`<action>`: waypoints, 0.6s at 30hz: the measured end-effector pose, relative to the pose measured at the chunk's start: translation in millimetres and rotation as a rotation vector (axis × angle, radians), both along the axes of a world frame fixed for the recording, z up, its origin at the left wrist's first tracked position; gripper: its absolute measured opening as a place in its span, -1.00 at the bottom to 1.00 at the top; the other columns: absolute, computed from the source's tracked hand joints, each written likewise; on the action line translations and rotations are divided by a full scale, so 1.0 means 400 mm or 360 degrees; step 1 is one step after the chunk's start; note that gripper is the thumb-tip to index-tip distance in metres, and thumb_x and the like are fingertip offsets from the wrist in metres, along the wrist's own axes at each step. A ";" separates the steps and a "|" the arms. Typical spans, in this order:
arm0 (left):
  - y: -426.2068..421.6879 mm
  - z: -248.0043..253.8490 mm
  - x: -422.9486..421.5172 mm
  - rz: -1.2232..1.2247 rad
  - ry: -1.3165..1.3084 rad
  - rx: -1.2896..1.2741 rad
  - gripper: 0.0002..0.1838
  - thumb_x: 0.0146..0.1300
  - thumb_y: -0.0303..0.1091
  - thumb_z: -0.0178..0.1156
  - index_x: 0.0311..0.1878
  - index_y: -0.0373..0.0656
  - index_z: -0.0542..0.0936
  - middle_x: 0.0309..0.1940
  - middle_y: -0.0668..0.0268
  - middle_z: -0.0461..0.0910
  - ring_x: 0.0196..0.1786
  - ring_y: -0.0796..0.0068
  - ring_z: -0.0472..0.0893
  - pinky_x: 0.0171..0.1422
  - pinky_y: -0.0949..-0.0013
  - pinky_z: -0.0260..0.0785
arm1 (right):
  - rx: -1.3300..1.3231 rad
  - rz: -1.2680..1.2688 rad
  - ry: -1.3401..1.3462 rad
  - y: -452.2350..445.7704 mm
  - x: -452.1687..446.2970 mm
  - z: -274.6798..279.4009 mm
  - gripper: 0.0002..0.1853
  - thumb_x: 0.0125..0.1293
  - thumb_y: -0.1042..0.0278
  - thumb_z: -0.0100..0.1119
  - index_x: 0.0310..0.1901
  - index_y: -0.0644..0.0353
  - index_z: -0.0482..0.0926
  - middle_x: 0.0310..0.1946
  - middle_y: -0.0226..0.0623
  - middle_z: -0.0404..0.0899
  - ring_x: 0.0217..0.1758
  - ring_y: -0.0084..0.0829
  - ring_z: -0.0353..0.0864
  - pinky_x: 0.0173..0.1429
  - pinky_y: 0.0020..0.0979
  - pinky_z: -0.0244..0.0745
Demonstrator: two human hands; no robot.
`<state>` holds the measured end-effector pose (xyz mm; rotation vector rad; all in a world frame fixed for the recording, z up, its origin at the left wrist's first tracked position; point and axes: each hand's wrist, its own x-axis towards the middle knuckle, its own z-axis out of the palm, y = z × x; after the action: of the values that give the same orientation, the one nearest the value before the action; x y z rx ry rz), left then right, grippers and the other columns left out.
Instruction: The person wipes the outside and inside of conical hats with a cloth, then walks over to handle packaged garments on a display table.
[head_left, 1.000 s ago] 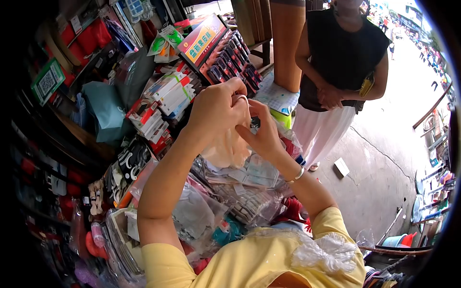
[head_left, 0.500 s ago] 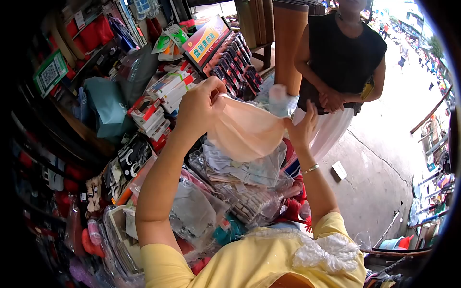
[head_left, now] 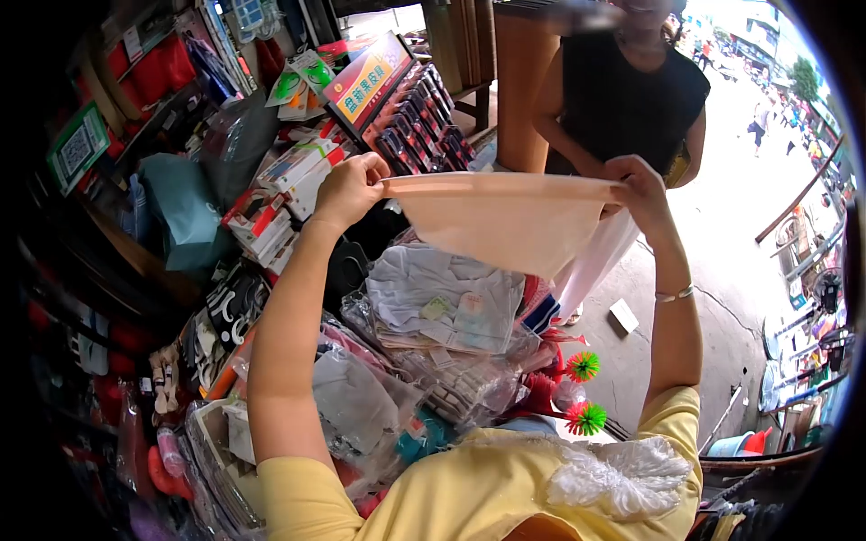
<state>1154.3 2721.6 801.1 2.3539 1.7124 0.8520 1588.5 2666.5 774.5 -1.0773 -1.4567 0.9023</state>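
Note:
A pale peach cloth garment (head_left: 505, 221) is stretched wide in the air, its upper edge pulled nearly straight. My left hand (head_left: 356, 187) pinches the left end of that edge. At the right end, my right hand (head_left: 642, 194) is closed on the other corner. Below the cloth lies a pile of white folded fabric (head_left: 433, 293) with small tags, in clear plastic bags. The cloth partly hides the standing person behind it.
A person in a black top (head_left: 627, 99) stands across the goods. A display rack (head_left: 406, 113) of small packs, stacked boxes (head_left: 298, 176) and a teal bag (head_left: 180, 212) are at the left. A white box (head_left: 623, 316) lies on the pavement at the right.
The cloth, bunched between my hands at first, is now stretched wide. My right hand has moved right and up, my left hand to the left. Two spiky green-and-red balls now show beside my right arm.

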 end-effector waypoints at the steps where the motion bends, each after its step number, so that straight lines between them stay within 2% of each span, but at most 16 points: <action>1: 0.014 -0.003 0.027 -0.0010 0.0031 -0.0002 -0.88 0.08 -0.32 0.28 -0.30 -0.07 0.61 -0.42 0.31 0.64 -0.31 0.32 0.65 -0.22 0.25 0.45 | -0.0021 -0.0035 -0.0060 -0.006 -0.001 0.017 -0.67 0.13 0.67 0.05 -0.02 0.33 0.50 -0.28 -0.29 0.55 -0.32 -0.52 0.55 -0.27 -0.62 0.49; 3: 0.039 -0.005 0.066 -0.0044 0.0059 0.0004 -0.88 0.09 -0.30 0.28 -0.30 -0.05 0.61 -0.43 0.32 0.65 -0.32 0.33 0.66 -0.23 0.25 0.46 | -0.0037 -0.0095 -0.0122 -0.008 0.021 0.020 -0.67 0.13 0.68 0.02 -0.03 0.34 0.51 -0.25 -0.24 0.57 -0.28 -0.47 0.58 -0.24 -0.60 0.51; 6: 0.064 0.010 0.128 -0.0022 0.0078 -0.0067 -0.91 0.10 -0.31 0.27 -0.31 0.01 0.62 -0.45 0.36 0.66 -0.33 0.33 0.67 -0.25 0.24 0.47 | 0.0040 -0.0240 -0.0333 0.005 0.077 0.016 -0.73 0.13 0.57 0.02 -0.09 0.30 0.52 -0.29 -0.31 0.57 -0.29 -0.53 0.57 -0.22 -0.53 0.56; 8: 0.078 0.003 0.162 -0.0103 0.0075 0.0002 -0.89 0.13 -0.32 0.32 -0.31 -0.07 0.61 -0.54 0.40 0.62 -0.44 0.51 0.61 -0.33 0.36 0.39 | -0.0104 -0.0457 -0.0445 -0.011 0.098 0.019 -0.72 0.12 0.55 0.04 -0.09 0.28 0.54 -0.30 -0.34 0.57 -0.37 -0.58 0.47 -0.32 -0.56 0.45; 9: 0.085 -0.003 0.176 -0.0114 0.0073 -0.0002 -0.89 0.13 -0.32 0.32 -0.31 -0.07 0.61 -0.54 0.40 0.62 -0.44 0.51 0.61 -0.33 0.36 0.39 | -0.0135 -0.0456 -0.0404 -0.019 0.101 0.014 -0.69 0.10 0.57 0.01 -0.08 0.26 0.55 -0.30 -0.35 0.57 -0.43 -0.62 0.40 -0.36 -0.61 0.35; 10: 0.092 -0.010 0.187 -0.0133 0.0050 -0.0001 -0.89 0.13 -0.32 0.32 -0.30 -0.07 0.61 -0.53 0.40 0.62 -0.44 0.51 0.61 -0.33 0.37 0.40 | -0.0139 -0.0464 -0.0404 -0.022 0.112 0.009 -0.69 0.10 0.57 0.01 -0.08 0.26 0.55 -0.30 -0.35 0.57 -0.43 -0.62 0.40 -0.36 -0.61 0.35; 12: 0.108 -0.023 0.203 -0.0156 0.0026 -0.0001 -0.89 0.14 -0.32 0.31 -0.30 -0.07 0.62 -0.53 0.39 0.63 -0.44 0.51 0.61 -0.32 0.37 0.41 | -0.0261 -0.0418 -0.0346 -0.021 0.141 -0.005 -0.65 0.08 0.63 -0.01 -0.05 0.35 0.54 -0.17 -0.16 0.61 -0.20 -0.42 0.56 -0.18 -0.47 0.46; 13: 0.116 -0.033 0.211 -0.0182 0.0032 -0.0026 -0.89 0.14 -0.31 0.31 -0.29 -0.07 0.62 -0.52 0.39 0.63 -0.44 0.52 0.61 -0.32 0.38 0.41 | -0.0308 -0.0454 -0.0359 -0.019 0.147 -0.011 -0.65 0.08 0.65 -0.04 -0.05 0.34 0.54 -0.17 -0.17 0.61 -0.16 -0.41 0.58 -0.16 -0.47 0.49; 16: 0.126 -0.060 0.240 -0.0218 0.0030 -0.0083 -0.88 0.13 -0.29 0.31 -0.29 -0.07 0.62 -0.50 0.35 0.64 -0.42 0.50 0.63 -0.30 0.38 0.43 | -0.0181 -0.0386 -0.0182 -0.034 0.154 -0.030 -0.64 0.08 0.66 -0.05 -0.05 0.34 0.54 -0.19 -0.18 0.61 -0.10 -0.40 0.60 -0.11 -0.47 0.53; 18: 0.117 -0.064 0.255 -0.0163 0.0084 -0.0162 -0.84 0.10 -0.21 0.32 -0.28 -0.01 0.64 -0.42 0.32 0.67 -0.30 0.33 0.68 -0.21 0.26 0.49 | -0.0233 -0.0419 -0.0163 -0.039 0.158 -0.030 -0.67 0.07 0.67 -0.04 -0.09 0.34 0.54 -0.21 -0.21 0.61 -0.13 -0.43 0.60 -0.13 -0.49 0.53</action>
<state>1256.5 2768.3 775.6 2.3929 1.5977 0.6763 1651.5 2651.0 762.6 -1.4056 -1.3076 0.7833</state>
